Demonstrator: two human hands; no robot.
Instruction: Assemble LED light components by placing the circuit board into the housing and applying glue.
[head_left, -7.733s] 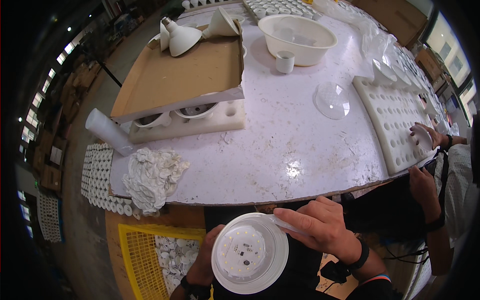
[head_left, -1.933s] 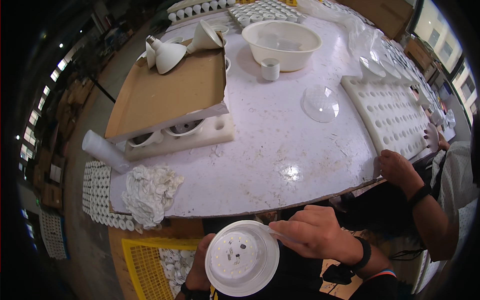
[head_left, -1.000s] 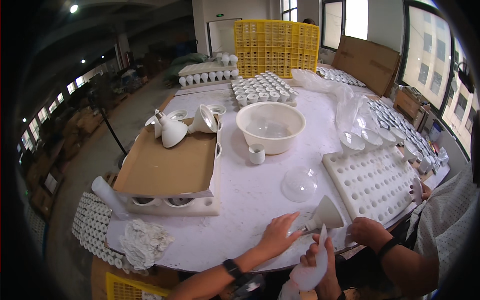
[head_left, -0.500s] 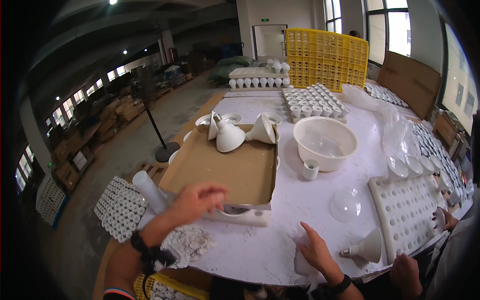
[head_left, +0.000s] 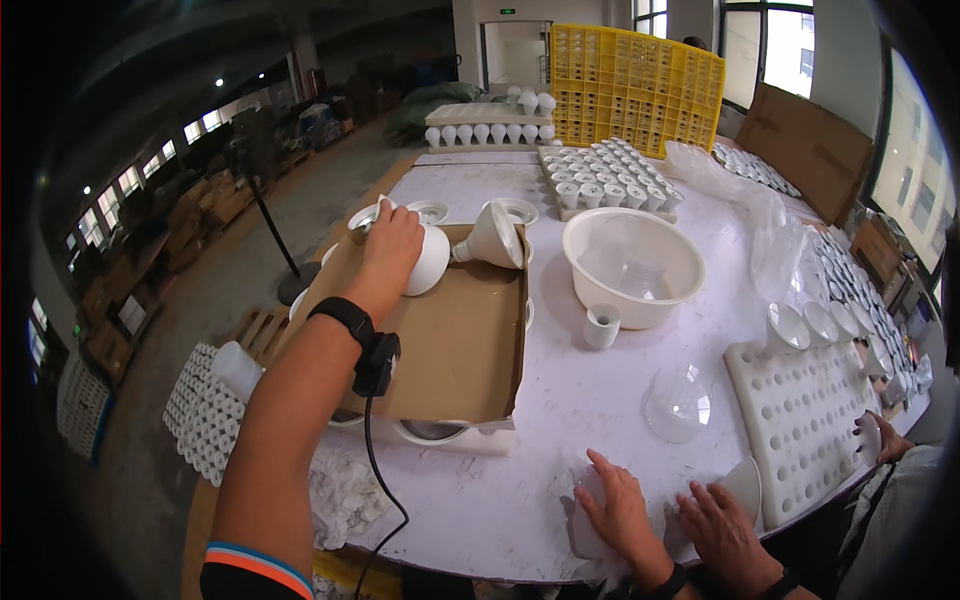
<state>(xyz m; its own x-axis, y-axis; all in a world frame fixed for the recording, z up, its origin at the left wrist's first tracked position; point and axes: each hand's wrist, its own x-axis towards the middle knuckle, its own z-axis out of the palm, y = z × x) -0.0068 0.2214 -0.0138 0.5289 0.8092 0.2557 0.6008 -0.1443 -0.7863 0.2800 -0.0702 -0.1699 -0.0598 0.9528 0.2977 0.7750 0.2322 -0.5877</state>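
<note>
Head view: left hand (head_left: 395,240) clamps fingers around a lamp housing (head_left: 430,264), apparently picking up, requiring steady lift; right hand (head_left: 624,510) closure indeterminable.

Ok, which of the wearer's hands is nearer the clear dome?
Right. The right hand is just short of the clear dome, slightly left; the left hand is well left, by the lamps on the cardboard tray.
</note>
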